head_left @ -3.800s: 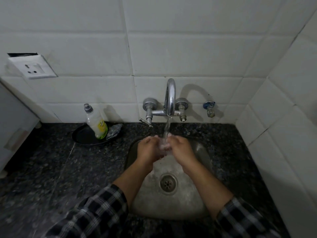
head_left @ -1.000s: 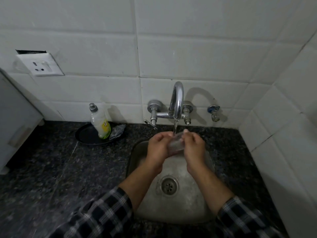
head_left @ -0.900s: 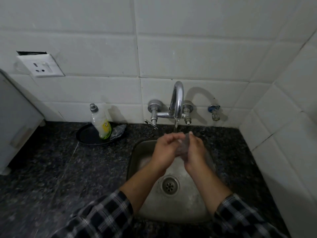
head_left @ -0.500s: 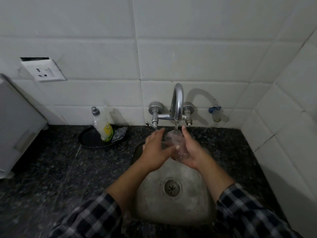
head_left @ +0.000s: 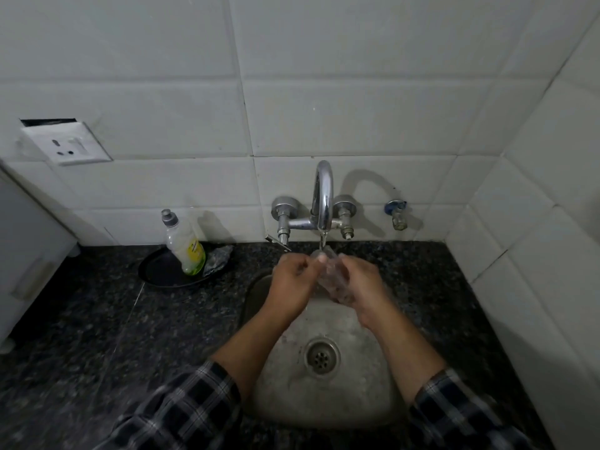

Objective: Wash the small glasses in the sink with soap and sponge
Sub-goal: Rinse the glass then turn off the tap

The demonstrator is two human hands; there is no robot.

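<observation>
A small clear glass (head_left: 331,280) is held over the steel sink (head_left: 324,401), right under the chrome tap (head_left: 323,196), from which a thin stream of water falls onto it. My right hand (head_left: 363,284) grips the glass from the right side. My left hand (head_left: 292,280) holds its left side with curled fingers near the rim. The glass is tilted, and much of it is hidden between my hands. A soap bottle (head_left: 185,245) with a yellow label stands on a black plate (head_left: 162,274) left of the sink, with a dark sponge (head_left: 219,259) beside it.
Dark speckled stone counter (head_left: 97,336) surrounds the sink. The drain (head_left: 321,355) lies in the sink's middle. White tiled walls close the back and the right side. A wall socket (head_left: 65,144) sits at upper left, a small valve (head_left: 396,216) right of the tap.
Both hands have turned the glass under the running water, shifting it from upright between my palms to tilted. The view has drifted slightly.
</observation>
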